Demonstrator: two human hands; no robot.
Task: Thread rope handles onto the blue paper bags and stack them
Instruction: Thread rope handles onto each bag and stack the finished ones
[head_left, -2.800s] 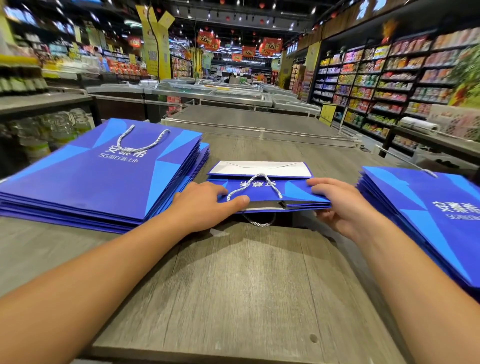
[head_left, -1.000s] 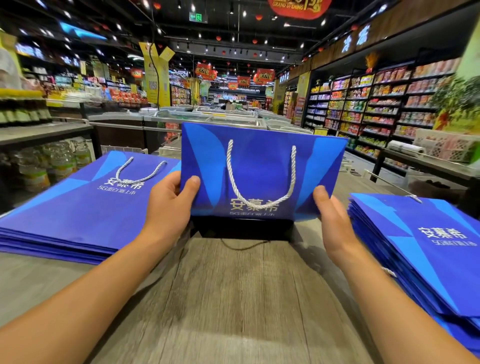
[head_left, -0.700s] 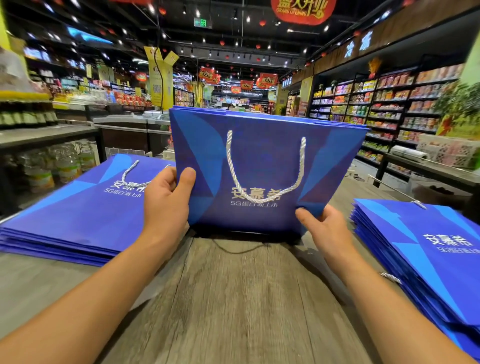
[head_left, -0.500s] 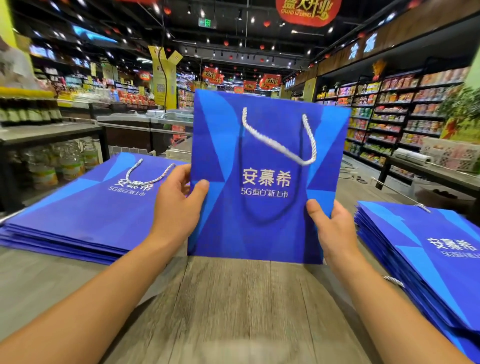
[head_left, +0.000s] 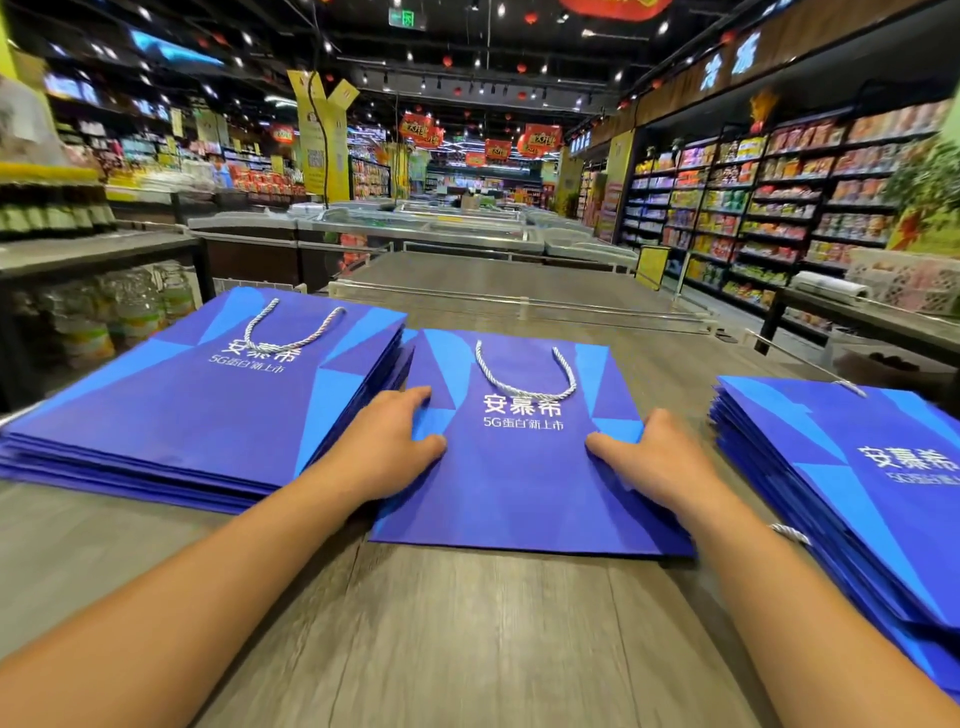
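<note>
While the bag (head_left: 524, 462) is lying flat on the table (head_left: 467, 639) between two stacks, it is being gripped at its side edges by the left hand (head_left: 387, 447) and right hand (head_left: 657, 460); for neat stacking on the left stack (head_left: 197, 395), edges are best being kept aligned.

Blue bag (head_left: 524, 483) showing light-blue triangles, white lettering; rope handle (head_left: 524, 376) looking white-grey twisted; table (head_left: 467, 634) showing grey wood grain.
</note>
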